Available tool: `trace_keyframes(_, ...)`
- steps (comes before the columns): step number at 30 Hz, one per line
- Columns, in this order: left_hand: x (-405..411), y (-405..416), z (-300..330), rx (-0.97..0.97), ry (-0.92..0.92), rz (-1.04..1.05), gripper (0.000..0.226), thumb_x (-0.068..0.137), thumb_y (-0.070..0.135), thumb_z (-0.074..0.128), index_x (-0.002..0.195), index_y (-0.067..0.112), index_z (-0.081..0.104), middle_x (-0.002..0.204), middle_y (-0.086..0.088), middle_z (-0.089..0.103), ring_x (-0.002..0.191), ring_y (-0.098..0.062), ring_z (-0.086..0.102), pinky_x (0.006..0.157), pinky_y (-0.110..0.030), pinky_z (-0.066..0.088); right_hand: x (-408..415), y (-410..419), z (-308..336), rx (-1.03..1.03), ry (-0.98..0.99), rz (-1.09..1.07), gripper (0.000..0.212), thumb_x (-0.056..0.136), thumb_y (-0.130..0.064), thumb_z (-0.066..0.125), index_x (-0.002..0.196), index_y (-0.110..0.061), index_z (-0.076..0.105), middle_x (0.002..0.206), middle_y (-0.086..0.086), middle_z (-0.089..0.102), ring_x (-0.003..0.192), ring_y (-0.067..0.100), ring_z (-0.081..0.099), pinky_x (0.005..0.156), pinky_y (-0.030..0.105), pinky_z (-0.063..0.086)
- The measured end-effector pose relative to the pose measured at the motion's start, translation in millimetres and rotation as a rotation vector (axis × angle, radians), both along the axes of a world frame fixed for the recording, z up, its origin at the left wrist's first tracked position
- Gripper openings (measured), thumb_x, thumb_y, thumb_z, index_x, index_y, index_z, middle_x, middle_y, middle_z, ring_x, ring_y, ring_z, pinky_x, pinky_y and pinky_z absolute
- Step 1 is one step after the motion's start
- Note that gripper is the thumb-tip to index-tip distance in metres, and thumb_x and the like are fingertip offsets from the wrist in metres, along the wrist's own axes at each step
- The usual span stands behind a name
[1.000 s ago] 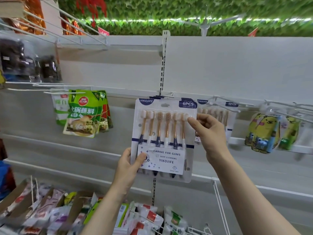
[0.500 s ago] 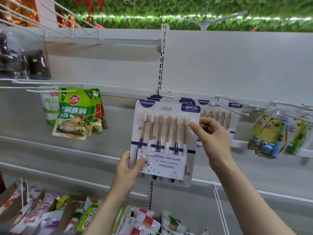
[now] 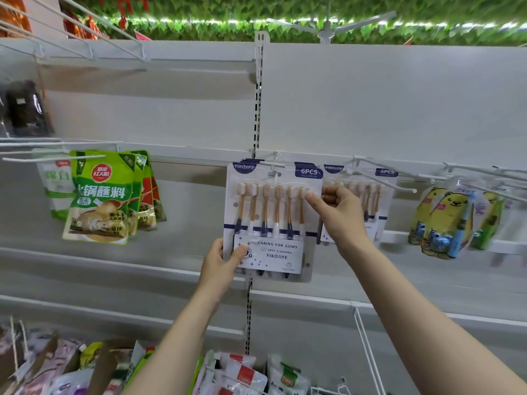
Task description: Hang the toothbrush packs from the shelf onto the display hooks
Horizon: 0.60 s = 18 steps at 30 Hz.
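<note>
a: toothbrush pack point(image 3: 273, 220), the front one, is sitting on the display hook point(image 3: 275, 164) with its hang slot at the wire, and several matching packs are showing behind it. is it hanging on its own?

b: hard to say. the left hand point(image 3: 219, 262) is pinching its lower left corner, thumb lying on the printed label, and the right hand point(image 3: 338, 213) is gripping its right edge beside the brush heads, thumb in front and fingers curling behind. both are closing on the same pack, so i am judging it as threaded but not let go.

a: and what is left?

b: a second group of toothbrush packs point(image 3: 368, 201) is hanging just beside it on the next hook. whether more are waiting on the shelf, i cannot tell; the bags at the bottom edge are looking like other goods.

a: going down in size, what is around?

b: white back panels point(image 3: 385, 101) are filling the view, with leafy green trim point(image 3: 228, 18) running above. green sauce pouches point(image 3: 99, 198) are hanging well apart to the left, yellow bear packs point(image 3: 445, 220) to the right, and a slotted upright point(image 3: 258, 109) is running down between panels.
</note>
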<state>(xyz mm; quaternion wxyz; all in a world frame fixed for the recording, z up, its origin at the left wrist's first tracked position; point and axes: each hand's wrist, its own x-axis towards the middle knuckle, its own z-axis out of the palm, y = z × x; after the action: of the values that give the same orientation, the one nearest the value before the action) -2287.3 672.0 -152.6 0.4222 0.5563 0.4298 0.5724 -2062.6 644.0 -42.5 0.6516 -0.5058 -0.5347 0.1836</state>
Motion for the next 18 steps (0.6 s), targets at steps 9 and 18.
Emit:
trace_keyframes(9, -7.6, 6.5, -2.5, -0.011, 0.062, -0.017, 0.02, 0.09, 0.028, 0.07, 0.108, 0.022, 0.062, 0.104, 0.005, 0.073, 0.099, -0.012, 0.068, 0.089, -0.035, 0.055, -5.1, -7.6, -4.3, -0.023, -0.067, -0.06, 0.028, 0.084, -0.034, 0.079, 0.103, -0.016, 0.068, 0.098, 0.002, 0.073, 0.094, 0.02, 0.068, 0.087, 0.041, 0.058)
trace_keyframes(18, -4.9, 7.9, -10.1, -0.041, 0.066, 0.013, 0.031, 0.091, 0.035, 0.069, 0.115, 0.02, 0.056, 0.109, 0.006, 0.068, 0.101, -0.013, 0.065, 0.085, -0.03, 0.05, -3.1, -15.7, -5.8, -0.137, -0.128, -0.096, 0.035, 0.086, -0.043, 0.075, 0.111, -0.021, 0.065, 0.098, -0.002, 0.069, 0.088, 0.013, 0.066, 0.078, 0.032, 0.056)
